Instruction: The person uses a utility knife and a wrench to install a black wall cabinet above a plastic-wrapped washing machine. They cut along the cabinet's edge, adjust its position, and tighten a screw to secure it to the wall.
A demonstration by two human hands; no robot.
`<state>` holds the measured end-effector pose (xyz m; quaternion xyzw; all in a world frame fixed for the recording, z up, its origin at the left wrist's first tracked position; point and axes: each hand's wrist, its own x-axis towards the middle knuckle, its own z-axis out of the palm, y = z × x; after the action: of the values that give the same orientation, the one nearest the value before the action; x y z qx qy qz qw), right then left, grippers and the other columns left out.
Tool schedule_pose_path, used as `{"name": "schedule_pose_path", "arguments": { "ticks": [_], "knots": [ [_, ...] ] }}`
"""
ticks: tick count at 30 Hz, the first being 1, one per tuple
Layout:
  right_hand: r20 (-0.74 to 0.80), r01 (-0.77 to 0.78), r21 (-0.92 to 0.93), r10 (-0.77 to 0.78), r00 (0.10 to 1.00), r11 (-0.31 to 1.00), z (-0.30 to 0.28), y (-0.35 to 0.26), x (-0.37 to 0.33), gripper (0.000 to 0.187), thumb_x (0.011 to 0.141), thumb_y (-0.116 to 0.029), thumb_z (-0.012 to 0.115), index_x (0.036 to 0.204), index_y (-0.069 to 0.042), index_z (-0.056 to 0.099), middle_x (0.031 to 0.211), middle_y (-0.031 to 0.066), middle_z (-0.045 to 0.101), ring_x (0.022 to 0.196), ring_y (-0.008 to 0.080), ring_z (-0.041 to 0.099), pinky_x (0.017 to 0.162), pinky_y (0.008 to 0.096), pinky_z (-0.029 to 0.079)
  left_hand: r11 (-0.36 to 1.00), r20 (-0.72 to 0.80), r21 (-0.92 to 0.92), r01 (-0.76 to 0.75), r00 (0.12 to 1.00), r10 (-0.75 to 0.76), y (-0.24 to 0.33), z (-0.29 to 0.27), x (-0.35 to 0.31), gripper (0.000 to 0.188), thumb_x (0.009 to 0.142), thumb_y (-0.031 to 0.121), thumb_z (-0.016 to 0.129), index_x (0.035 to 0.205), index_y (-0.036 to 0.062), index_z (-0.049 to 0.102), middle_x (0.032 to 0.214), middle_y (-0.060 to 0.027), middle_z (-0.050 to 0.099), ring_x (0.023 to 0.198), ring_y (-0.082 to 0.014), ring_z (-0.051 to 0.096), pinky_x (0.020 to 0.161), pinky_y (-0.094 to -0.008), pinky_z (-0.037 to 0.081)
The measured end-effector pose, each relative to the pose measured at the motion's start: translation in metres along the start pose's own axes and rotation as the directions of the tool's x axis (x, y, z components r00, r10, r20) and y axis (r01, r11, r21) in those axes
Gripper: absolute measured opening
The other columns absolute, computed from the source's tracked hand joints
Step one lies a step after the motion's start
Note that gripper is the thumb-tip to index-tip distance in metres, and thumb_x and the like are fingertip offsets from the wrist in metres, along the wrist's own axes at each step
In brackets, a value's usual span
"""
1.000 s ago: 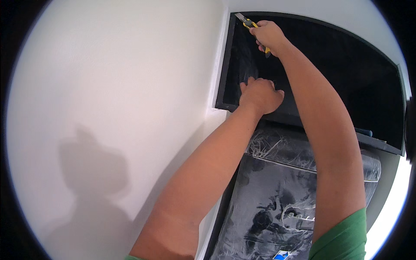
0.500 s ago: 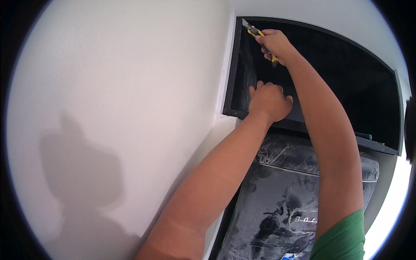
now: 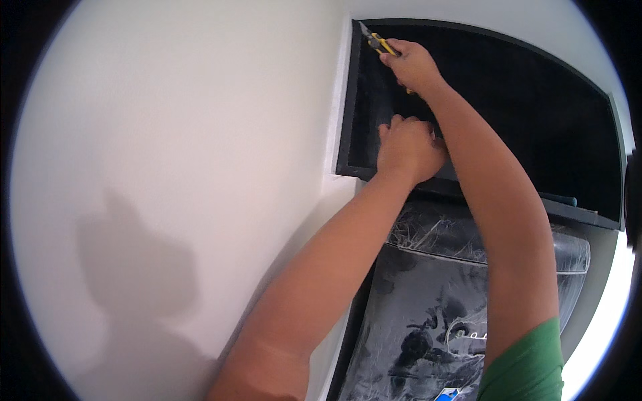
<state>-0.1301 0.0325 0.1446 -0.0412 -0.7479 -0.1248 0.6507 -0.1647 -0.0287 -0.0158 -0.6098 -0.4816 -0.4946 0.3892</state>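
Note:
My right hand (image 3: 416, 68) is closed around a yellow and black utility knife (image 3: 383, 45). Its blade is out and its tip is at the upper left corner of a black-edged cabinet recess (image 3: 346, 110), by the frame. Whether the tip touches the frame is hard to tell. Lower down, my left hand (image 3: 409, 148) is at the recess's bottom edge, its fingers bent into the dark opening and slightly apart. I see nothing in it, though its palm and fingertips are hidden.
A smooth white wall (image 3: 200, 134) runs along the left, with a shadow on it. Below the recess stands a dark, film-wrapped appliance (image 3: 401, 287) with a blue and white label (image 3: 447, 394). A thin dark teal rod-like object (image 3: 560, 200) lies on the recess's lower right ledge.
The view has shifted slightly, so the recess sits further left and a little higher. The knife tip has come closer to the upper left corner. My left hand stays near the bottom edge.

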Motion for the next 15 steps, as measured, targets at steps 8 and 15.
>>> {"name": "schedule_pose_path", "arguments": {
  "ticks": [8, 15],
  "knots": [
    [-0.063, 0.112, 0.025, -0.110, 0.992, 0.993, 0.002, 0.004, -0.005, 0.044, 0.089, -0.026, 0.069, 0.129, -0.009, 0.065, 0.114, 0.0185, 0.070, 0.104, 0.0356, 0.067, 0.093, 0.0430, 0.052, 0.971, -0.559, -0.203, -0.129, 0.829, -0.007, -0.029, -0.015, 0.026, 0.020, 0.084, 0.016, 0.059, 0.084, 0.0023, 0.073, 0.092, -0.0211, 0.071, 0.093, -0.0380, 0.067, 0.085, -0.0443, 0.051],
    [0.002, 0.088, -0.041, -0.088, 0.996, 0.995, -0.007, 0.001, -0.009, 0.032, 0.090, -0.027, 0.067, 0.119, -0.014, 0.070, 0.111, 0.0139, 0.070, 0.105, 0.0337, 0.066, 0.092, 0.0439, 0.053, 0.544, -0.193, 0.838, -0.028, 0.919, 0.345, -0.034, -0.140, 0.142, 0.027, 0.087, 0.016, 0.056, 0.107, 0.0107, 0.073, 0.109, -0.0119, 0.069, 0.106, -0.0328, 0.063, 0.094, -0.0452, 0.050]
  ]
}}
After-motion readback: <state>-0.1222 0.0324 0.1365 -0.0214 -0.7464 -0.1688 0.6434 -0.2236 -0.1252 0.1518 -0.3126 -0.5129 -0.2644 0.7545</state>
